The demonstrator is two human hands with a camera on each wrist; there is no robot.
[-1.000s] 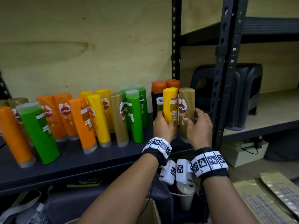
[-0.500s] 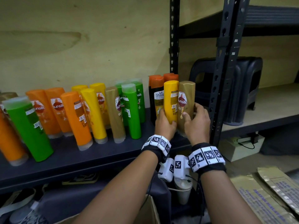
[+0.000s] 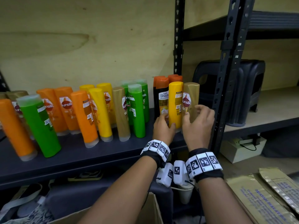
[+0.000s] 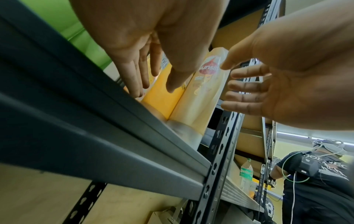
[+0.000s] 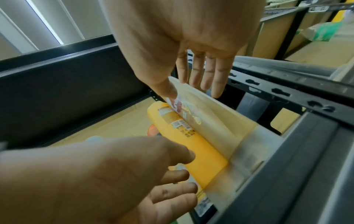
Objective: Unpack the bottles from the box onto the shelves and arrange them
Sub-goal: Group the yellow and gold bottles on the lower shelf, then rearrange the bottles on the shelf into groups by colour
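Both hands released since earlier: left hand (image 3: 163, 126) and right hand (image 3: 198, 122) open, empty beside yellow bottle (image 3: 175, 104) and gold bottle (image 3: 191, 101); light, slick, top-heavy—grip mid-body.

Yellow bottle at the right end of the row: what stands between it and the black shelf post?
One gold bottle stands between the yellow bottle and the shelf post, touching the yellow one, as the head view shows.

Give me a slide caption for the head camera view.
Both hands, left hand and right hand, open beside an upright yellow plastic bottle and gold plastic bottle on the dark metal shelf.
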